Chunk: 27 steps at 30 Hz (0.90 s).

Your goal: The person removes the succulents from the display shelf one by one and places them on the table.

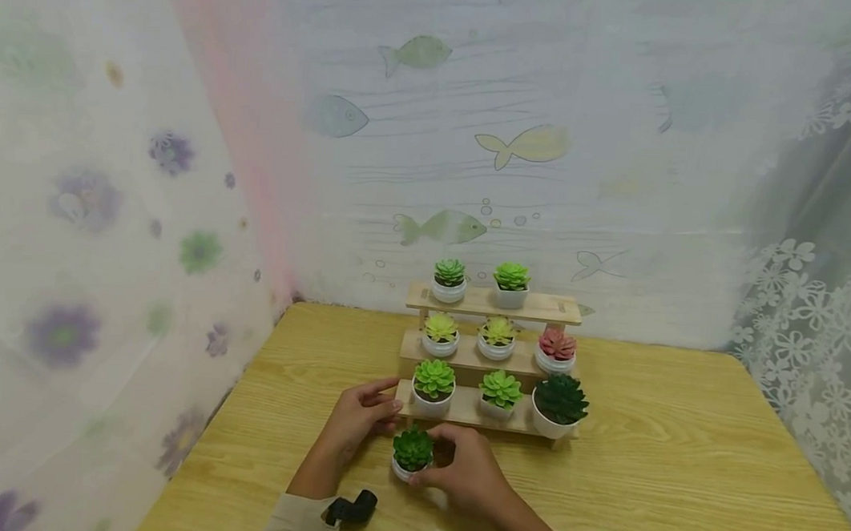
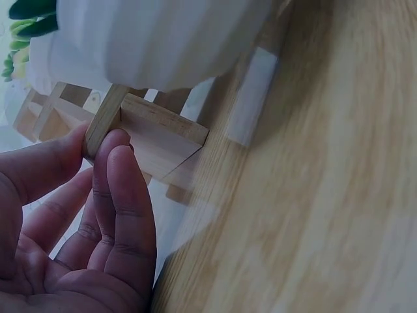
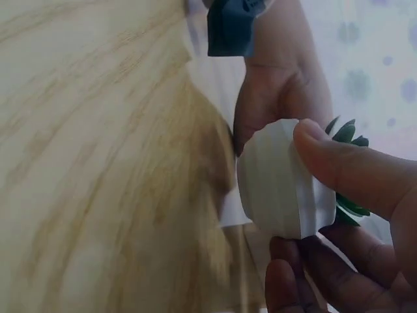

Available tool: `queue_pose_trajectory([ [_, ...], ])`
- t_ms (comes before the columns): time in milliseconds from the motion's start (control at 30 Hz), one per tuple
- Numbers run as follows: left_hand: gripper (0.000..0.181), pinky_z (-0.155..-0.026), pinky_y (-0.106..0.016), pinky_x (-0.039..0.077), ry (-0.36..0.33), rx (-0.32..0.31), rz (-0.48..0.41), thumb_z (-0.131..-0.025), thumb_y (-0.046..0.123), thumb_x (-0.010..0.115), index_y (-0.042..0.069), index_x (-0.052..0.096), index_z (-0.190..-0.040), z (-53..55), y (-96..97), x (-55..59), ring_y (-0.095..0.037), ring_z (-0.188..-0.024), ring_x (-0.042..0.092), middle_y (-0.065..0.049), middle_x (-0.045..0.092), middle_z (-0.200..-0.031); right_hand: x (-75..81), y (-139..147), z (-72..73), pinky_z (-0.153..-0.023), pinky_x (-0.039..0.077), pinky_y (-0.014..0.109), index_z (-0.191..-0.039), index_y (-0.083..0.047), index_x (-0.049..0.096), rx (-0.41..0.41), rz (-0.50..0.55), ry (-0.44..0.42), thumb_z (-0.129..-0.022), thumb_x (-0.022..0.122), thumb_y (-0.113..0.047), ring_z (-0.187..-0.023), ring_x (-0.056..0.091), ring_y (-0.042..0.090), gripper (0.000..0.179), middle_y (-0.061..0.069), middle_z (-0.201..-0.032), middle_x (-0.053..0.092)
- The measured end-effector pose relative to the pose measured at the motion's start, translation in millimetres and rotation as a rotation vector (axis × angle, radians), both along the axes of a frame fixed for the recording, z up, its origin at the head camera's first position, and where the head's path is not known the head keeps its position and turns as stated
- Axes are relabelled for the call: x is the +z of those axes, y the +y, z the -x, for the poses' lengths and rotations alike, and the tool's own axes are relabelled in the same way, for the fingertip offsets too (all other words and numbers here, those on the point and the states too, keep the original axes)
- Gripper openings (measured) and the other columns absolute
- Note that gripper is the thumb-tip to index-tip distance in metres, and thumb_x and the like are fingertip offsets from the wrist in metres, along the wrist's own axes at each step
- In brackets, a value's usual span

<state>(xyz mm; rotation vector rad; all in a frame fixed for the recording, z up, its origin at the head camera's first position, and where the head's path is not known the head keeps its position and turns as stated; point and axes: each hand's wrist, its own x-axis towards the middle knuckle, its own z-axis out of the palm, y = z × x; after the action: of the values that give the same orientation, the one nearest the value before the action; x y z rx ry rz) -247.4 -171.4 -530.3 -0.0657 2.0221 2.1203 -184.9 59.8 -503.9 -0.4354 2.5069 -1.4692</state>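
Fish-printed cloth (image 1: 505,185) hung behind the worktop (image 1: 675,463), where the right hand (image 1: 469,467) gripped a potted green succulent (image 1: 412,451) before the left end of the wooden stand (image 1: 555,307) and the left hand (image 1: 358,416) pinched the lowest shelf (image 1: 465,401). Toward the worktop's far edge, the stand bore eight more plants (image 1: 497,333). Apparently the step was handling one pot while steadying the stand; the next move seemingly called for a level grip.
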Motion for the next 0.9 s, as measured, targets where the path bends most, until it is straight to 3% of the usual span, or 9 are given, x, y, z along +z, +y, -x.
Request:
queue_pose_trajectory([
  [333, 0.054, -0.073, -0.032, 0.063, 0.000, -0.002, 0.005, -0.094, 0.008, 0.076, 0.007, 0.060, -0.146, 0.8, 1.5, 3.4, -0.017, -0.083, 0.075, -0.015, 0.076, -0.114, -8.2, -2.9, 5.0, -0.079, 0.059, 0.028, -0.114, -0.010, 0.074, 0.035, 0.157, -0.085, -0.073, 0.096, -0.021, -0.096, 0.071, 0.015, 0.047, 0.001, -0.108, 0.075],
  [900, 0.054, -0.073, -0.032, 0.063, -0.014, 0.007, 0.001, -0.095, 0.012, 0.076, 0.009, 0.060, -0.146, -1.0, 0.6, 1.5, -0.020, -0.086, 0.076, -0.014, 0.075, -0.115, -14.4, -4.1, 8.3, -0.076, 0.059, 0.025, -0.115, -0.013, 0.076, 0.030, 0.157, -0.079, -0.074, 0.096, -0.027, -0.094, 0.071, 0.014, 0.048, 0.001, -0.105, 0.076],
])
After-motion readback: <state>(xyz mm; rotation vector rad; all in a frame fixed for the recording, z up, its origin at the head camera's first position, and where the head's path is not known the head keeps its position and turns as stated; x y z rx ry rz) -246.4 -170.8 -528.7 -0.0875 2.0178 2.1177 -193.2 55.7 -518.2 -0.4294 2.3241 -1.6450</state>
